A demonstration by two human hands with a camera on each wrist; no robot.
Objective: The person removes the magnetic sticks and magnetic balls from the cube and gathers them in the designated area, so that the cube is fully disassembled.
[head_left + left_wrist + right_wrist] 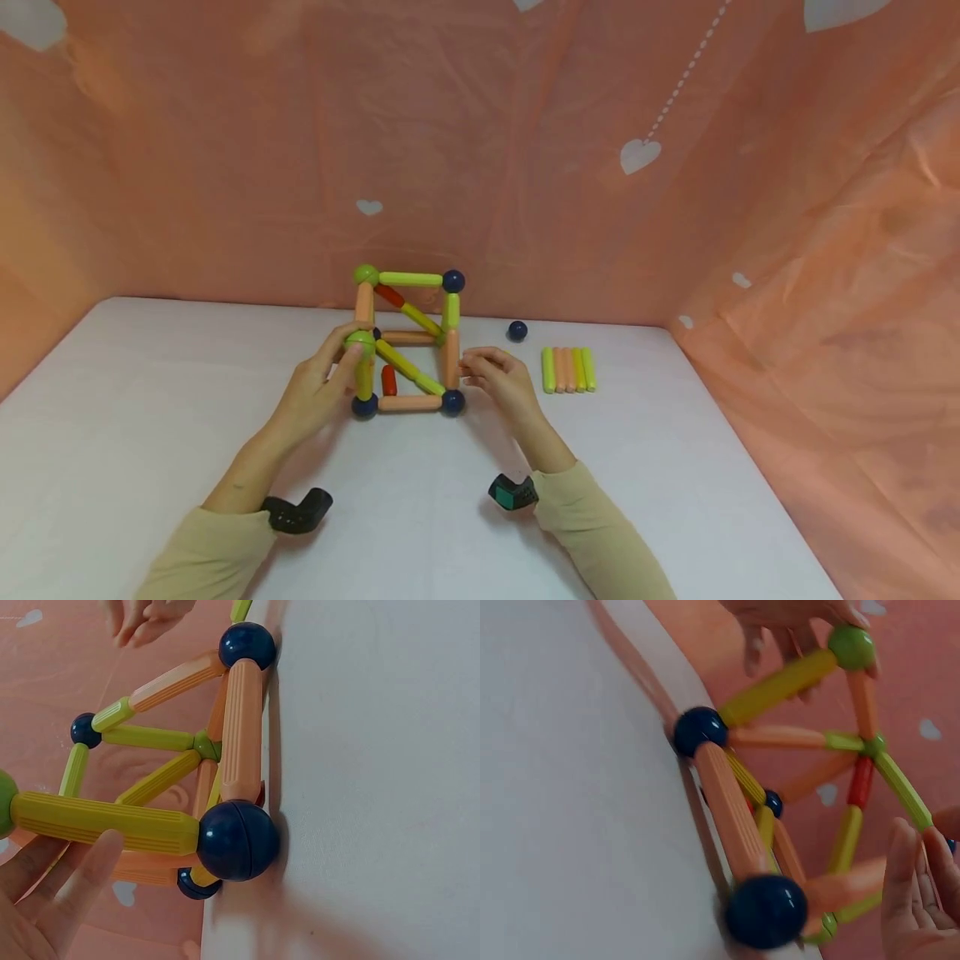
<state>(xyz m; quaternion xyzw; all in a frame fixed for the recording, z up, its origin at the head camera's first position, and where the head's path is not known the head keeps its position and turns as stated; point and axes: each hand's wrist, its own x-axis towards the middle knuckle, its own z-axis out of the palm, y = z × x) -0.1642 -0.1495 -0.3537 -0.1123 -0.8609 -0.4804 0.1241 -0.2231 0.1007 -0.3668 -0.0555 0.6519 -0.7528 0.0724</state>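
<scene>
A cube-like frame (409, 403) of magnetic sticks and balls stands on the white table. My left hand (300, 396) holds its near left corner, around the green ball (362, 338) and the upright yellow stick (109, 819). In the left wrist view the thumb lies against that stick, with fingers behind it. My right hand (506, 383) hovers just right of the frame, beside the near right peach stick (452, 358). Its fingers are loosely bent, and I see nothing in them. Diagonal sticks (400, 361) cross the frame's sides.
A short red stick (388, 381) shows within the frame's outline. To the right lie a loose dark blue ball (517, 331) and a row of several yellow, green and peach sticks (569, 370). A pink heart-patterned cloth (480, 167) hangs behind the table (427, 508).
</scene>
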